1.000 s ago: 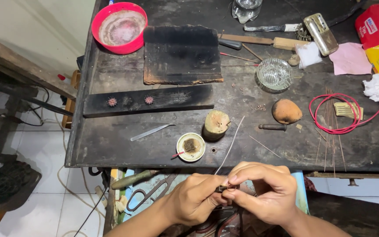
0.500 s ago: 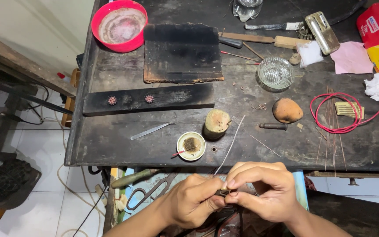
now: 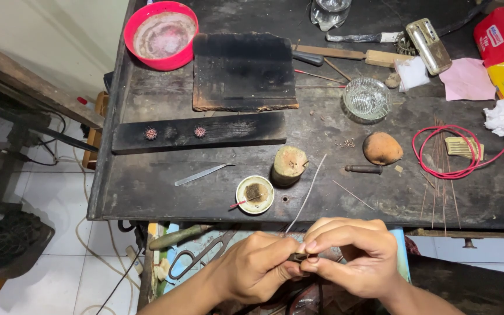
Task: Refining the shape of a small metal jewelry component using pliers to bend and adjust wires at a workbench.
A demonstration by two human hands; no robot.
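Nearest the camera, the left hand (image 3: pixel 258 265) and right hand (image 3: pixel 351 256) meet fingertip to fingertip, both pinching a small dark piece (image 3: pixel 297 256) (too small to identify), from which a thin silver wire (image 3: pixel 307 192) rises over the workbench (image 3: pixel 147 192) edge. Beyond sit a small round tin (image 3: pixel 255 194), a wooden stump (image 3: pixel 290 165), tweezers (image 3: pixel 202 174), then a charred block (image 3: pixel 243 73) and red bowl (image 3: pixel 160 35).

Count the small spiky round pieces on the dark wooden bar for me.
2: one spiky piece near the bar's left end, the other spiky piece just right of it. None seem hidden.
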